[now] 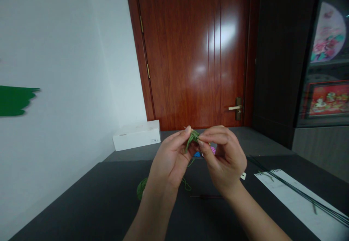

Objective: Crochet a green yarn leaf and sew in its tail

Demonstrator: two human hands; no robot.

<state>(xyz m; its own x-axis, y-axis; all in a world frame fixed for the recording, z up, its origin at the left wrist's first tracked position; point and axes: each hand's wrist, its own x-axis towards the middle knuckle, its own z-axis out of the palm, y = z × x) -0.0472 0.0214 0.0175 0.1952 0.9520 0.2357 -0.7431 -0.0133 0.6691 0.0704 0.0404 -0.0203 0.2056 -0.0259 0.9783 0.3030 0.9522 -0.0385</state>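
A small piece of green yarn work, looking knitted or crocheted, is held up above the dark table. My left hand pinches it between thumb and fingers from the left. From the right, the thumb and fingertips of my right hand close on its other edge. A loose green yarn strand hangs below and trails on the table. Partly behind my left forearm sits a green yarn ball. On the table between my forearms lies a thin dark stick, perhaps a crochet hook.
White paper lies at the right with long dark green stems across it. Behind my hands, blue and pink items show partly. A white box stands at the back left, before a wooden door.
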